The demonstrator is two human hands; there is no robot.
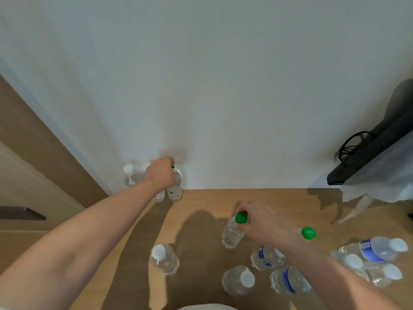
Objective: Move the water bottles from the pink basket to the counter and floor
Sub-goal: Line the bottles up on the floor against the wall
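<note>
My left hand (160, 173) grips the top of a green-capped water bottle (176, 188) standing against the white wall, next to two white-capped bottles (130, 176). My right hand (257, 220) holds the neck of a second green-capped bottle (233, 231) upright on the wooden surface (201, 211). A third green-capped bottle (308, 233) shows just behind my right forearm. Several clear bottles with white caps stand around: one at the lower middle (165, 258), blue-labelled ones (267, 257) under my right arm, and more at the right (375, 249). The pink basket is not in view.
A dark flat device with a black cable (368, 153) juts out from the wall at the right, with a white cloth (380, 189) beneath it. A brown panel and pale door (33, 166) stand at the left. A white edge (205, 307) shows at the bottom.
</note>
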